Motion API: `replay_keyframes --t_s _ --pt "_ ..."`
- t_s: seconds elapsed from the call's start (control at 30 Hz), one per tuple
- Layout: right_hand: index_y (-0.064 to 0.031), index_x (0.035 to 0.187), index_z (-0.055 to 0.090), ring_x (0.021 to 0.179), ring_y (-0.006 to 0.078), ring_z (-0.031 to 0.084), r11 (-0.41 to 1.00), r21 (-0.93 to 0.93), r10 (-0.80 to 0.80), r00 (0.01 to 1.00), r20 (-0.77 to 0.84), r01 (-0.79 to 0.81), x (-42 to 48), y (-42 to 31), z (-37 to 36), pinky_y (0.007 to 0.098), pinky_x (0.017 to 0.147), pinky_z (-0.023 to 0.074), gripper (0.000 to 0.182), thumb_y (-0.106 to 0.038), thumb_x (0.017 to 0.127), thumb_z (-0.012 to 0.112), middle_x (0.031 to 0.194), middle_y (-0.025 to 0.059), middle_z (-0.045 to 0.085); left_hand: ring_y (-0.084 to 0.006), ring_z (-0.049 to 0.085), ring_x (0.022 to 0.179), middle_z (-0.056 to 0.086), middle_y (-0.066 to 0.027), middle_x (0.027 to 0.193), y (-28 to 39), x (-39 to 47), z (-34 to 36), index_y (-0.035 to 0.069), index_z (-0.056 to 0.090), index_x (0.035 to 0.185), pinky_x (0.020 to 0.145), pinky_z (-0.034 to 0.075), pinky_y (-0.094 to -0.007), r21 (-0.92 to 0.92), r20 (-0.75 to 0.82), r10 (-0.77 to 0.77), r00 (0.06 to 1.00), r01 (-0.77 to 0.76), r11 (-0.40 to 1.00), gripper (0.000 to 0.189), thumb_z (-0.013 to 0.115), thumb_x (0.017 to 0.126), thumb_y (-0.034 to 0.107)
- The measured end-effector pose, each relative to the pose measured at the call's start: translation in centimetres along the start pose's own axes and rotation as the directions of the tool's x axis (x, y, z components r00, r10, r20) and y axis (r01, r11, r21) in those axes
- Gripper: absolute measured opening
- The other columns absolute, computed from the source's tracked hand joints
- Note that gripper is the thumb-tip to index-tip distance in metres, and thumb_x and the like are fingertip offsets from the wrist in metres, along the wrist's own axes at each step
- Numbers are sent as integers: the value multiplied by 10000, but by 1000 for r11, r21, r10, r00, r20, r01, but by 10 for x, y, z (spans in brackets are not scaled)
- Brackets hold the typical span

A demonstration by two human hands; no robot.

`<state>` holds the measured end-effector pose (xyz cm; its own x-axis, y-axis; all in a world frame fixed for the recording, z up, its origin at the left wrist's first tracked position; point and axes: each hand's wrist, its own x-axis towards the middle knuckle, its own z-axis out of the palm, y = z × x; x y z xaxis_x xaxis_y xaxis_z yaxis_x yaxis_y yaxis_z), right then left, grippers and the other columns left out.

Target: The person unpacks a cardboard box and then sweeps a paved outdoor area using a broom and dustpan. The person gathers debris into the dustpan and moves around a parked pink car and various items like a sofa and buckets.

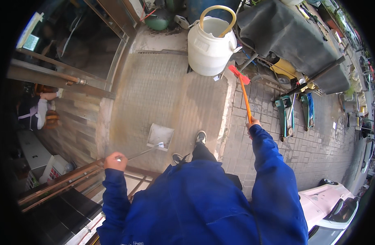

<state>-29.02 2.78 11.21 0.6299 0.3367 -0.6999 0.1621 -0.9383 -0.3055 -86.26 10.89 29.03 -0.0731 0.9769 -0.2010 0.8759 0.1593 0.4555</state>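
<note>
My left hand point(115, 161) is closed round the end of a long thin metal handle. That handle runs to a white dustpan point(161, 134) lying on the ribbed mat point(144, 92), with a small scrap of litter point(161, 144) near its lower right edge. On the right, my right hand point(254, 125) grips the orange handle of a broom point(245, 98). The broom's red head point(239, 74) is by the mat's right edge, below and to the right of a large white plastic drum point(210, 49). Another bit of litter point(217, 78) lies by the drum's foot.
Two green floor jacks point(285, 116) stand on the paving at right, near a bench under a dark cover point(285, 39). A pink car point(325, 202) is at lower right. Glass doors point(77, 39) stand at left; beyond the sill, part of a seated person point(42, 110) shows.
</note>
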Motion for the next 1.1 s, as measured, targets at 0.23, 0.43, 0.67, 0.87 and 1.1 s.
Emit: replay_keyframes --t_s 0.23,0.43,0.67,0.87,1.1 --pt "-100 1166 566 1008 314 618 927 -372 -80 995 -52 55 78 -46 46 380 852 506 413 -204 772 627 1057 183 637 -192 606 612 650 -48 671 74 53 30 119 658 735 606 467 -290 111 146 57 988 -73 991 105 664 662 193" --pt "-89 1350 389 1118 357 548 927 -340 183 982 45 -157 14 -26 91 439 914 444 451 -316 969 303 1150 208 593 -241 621 635 638 -69 660 129 101 45 125 651 726 606 479 -318 181 267 102 958 -154 971 114 656 647 207" --pt "-174 1386 369 861 338 652 787 -558 -90 944 317 263 -71 21 18 441 714 525 606 -111 803 519 956 207 638 -267 616 651 630 -82 660 172 160 53 146 643 721 618 484 -335 77 336 272 902 -314 946 141 666 629 250" --pt "-211 1402 377 417 122 450 905 237 251 894 372 -353 -126 12 -19 286 357 325 634 -68 829 608 564 44 491 -273 610 617 623 -77 626 197 191 50 138 639 687 592 486 -350 21 330 421 845 -453 891 117 661 614 227" --pt "-231 1406 364 542 217 591 939 199 268 959 93 -281 -38 -20 36 366 451 481 624 -127 824 563 769 123 602 -271 605 605 620 -76 622 217 194 52 140 645 708 572 479 -352 -16 378 520 766 -556 831 133 670 599 211"
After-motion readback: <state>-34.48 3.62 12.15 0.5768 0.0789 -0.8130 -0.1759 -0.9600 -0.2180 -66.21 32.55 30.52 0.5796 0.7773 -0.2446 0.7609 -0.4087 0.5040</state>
